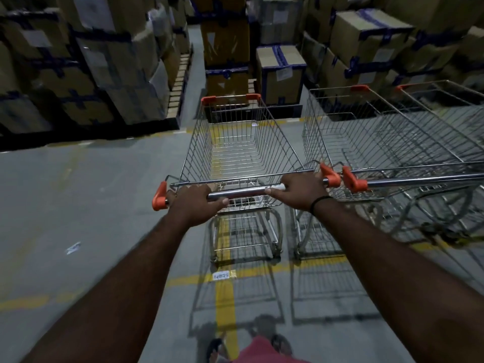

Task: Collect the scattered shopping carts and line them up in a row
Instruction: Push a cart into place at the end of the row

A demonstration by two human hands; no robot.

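Left hand [195, 203]: fingers curled over the handle bar [243, 192] of the held cart [235, 142], gripping it at the left end, just beside the orange cap [158, 196]; the thumb lies along the near side of the bar.
Right hand [301, 189]: fingers wrapped round the same bar at its right end, gripping it; a black band [318, 203] sits on the wrist.
Held cart: straight ahead in the middle of the view, its wire basket pointing to the far side, standing over a yellow line [225, 297] that runs away from the person.
Second cart [366, 132]: just right of the held cart and parallel to it, facing the same far way. Its handle is about level with the held one. The orange ends of the two handles are very close, and I cannot tell whether they touch.
Third cart [445, 98]: farther right, beside the second cart, partly cut off by the right edge.
Boxes [280, 72]: cardboard with blue tape, stacked on the far side, left and right, with an aisle between the stacks.
Floor [78, 192]: grey, with yellow lines crossing near the held cart's rear wheels. A white sticker [221, 275] lies at the crossing and a paper scrap [73, 248] lies to the left.
Person: pink shorts [262, 349] and sandals [214, 348] at the near edge.
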